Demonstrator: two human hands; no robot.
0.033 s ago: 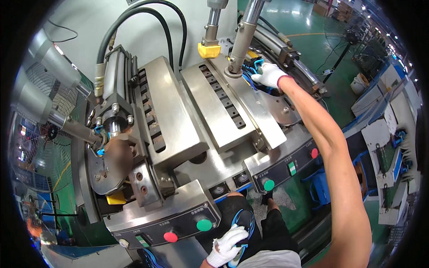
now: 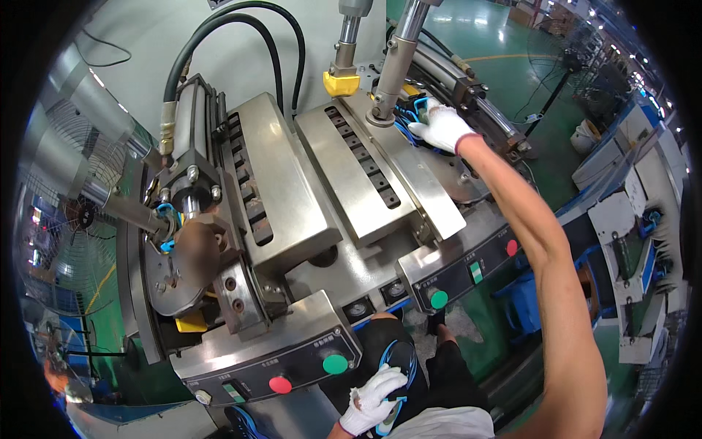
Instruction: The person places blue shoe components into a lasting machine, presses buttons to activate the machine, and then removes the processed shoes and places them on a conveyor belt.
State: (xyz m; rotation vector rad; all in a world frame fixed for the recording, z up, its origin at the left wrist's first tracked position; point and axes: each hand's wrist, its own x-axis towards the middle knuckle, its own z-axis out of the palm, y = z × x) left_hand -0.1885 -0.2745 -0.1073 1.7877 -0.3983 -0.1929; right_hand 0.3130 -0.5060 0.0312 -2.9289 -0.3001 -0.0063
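Here, from where I stand, the person's left hand (image 2: 376,399), in a white knitted glove, is closed around a black-and-blue shoe (image 2: 399,360), low in front of the body and just beside the steel machine (image 2: 292,194). The right hand (image 2: 441,129), gloved the same way, reaches out at the far right of that machine. Its fingers bend onto a second shoe (image 2: 406,121), black with bright blue trim, the thumb spread along the near side; I cannot tell whether it really grips. That shoe sits at the right-hand station, just beside the foot of a slanting metal ram (image 2: 391,88), partly hidden by the glove.

Left of the ram hangs a yellow block (image 2: 341,84) on a rod. Nearer the body, the right control panel carries a green button (image 2: 439,299) and a red button (image 2: 512,248), well apart from both hands. Beyond the right arm, a white bucket (image 2: 585,137) stands on the green floor (image 2: 504,58), near a black fan (image 2: 572,60).
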